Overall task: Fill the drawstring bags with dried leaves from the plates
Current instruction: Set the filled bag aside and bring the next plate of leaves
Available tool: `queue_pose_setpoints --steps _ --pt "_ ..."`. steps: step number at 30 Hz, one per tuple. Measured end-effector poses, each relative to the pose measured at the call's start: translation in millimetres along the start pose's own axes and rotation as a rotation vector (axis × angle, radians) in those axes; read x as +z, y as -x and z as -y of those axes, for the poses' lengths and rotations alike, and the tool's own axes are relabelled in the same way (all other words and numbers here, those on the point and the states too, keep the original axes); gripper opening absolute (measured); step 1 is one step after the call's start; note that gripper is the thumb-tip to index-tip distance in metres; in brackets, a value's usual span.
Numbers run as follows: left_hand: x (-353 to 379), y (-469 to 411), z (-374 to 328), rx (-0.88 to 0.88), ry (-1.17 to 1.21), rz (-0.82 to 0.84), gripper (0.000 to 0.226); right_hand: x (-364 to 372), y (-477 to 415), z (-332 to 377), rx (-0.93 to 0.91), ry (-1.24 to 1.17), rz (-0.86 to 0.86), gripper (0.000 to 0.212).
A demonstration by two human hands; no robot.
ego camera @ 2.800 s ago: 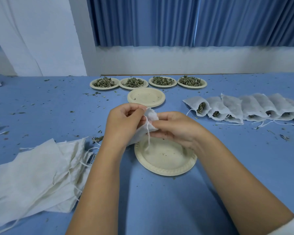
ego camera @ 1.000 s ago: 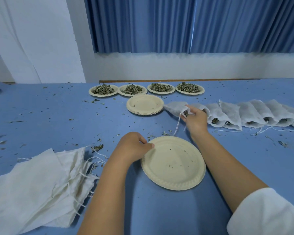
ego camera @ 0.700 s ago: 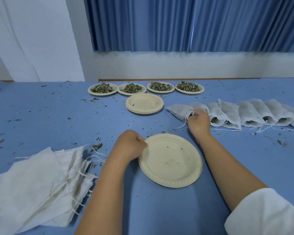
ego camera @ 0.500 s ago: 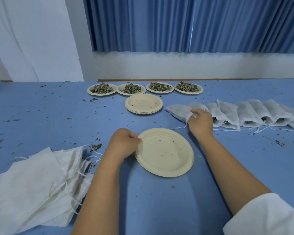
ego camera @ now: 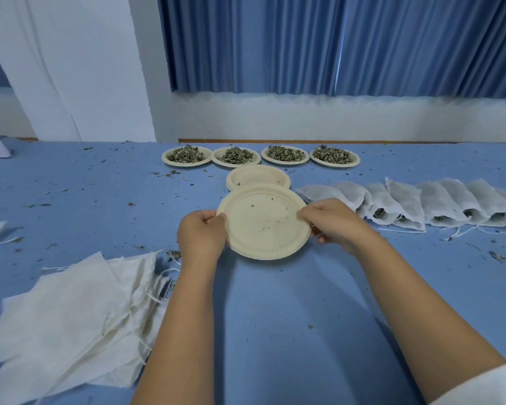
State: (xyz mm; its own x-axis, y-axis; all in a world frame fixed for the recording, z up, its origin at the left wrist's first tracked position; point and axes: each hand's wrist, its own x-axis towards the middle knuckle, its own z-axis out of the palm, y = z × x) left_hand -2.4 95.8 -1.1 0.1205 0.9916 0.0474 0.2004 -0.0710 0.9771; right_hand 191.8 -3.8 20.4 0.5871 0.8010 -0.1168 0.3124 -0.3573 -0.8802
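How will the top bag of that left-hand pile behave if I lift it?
Probably floppy: the empty bags lie flat and creased, so one should drape, not hold shape. Likely very light, being thin cloth. Their loose drawstrings overlap, so neighbours may drag along.

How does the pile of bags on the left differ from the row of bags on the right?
The left pile of bags lies flat, with no leaves showing; the right row of bags is puffed, with dried leaves visible at the mouths. The left pile is a loose heap; the right row is lined up, each bag overlapping the next. Both are white with drawstrings.
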Motion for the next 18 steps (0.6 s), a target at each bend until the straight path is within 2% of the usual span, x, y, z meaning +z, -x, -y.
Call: queue_pose_setpoints --steps 3,8,12,13,15,17,18 --pt "4 -2 1 -0.026 0.160 -0.045 0.028 8 -10 2 0.052 -0.201 -0.079 0.018" --pt "15 -8 3 -0.154 0.485 -0.068 0.020 28 -46 14 0.180 -0.506 -0.237 0.011" --pt "15 -16 2 -0.251 0.699 -0.095 0.014 44 -76 25 0.227 -0.628 -0.256 0.027" --pt "14 -18 1 -0.278 0.743 -0.102 0.015 48 -81 26 0.230 -0.590 -0.277 0.034" --pt "12 -22 1 -0.306 0.797 -0.118 0.017 57 -87 25 0.217 -0.327 -0.364 0.052" --pt "10 -24 0 -0.311 0.810 -0.146 0.021 67 -90 19 0.123 -0.019 -0.479 0.067" --pt "10 -24 -1 -0.316 0.818 -0.156 0.021 71 -91 15 0.034 0.075 -0.524 0.069"
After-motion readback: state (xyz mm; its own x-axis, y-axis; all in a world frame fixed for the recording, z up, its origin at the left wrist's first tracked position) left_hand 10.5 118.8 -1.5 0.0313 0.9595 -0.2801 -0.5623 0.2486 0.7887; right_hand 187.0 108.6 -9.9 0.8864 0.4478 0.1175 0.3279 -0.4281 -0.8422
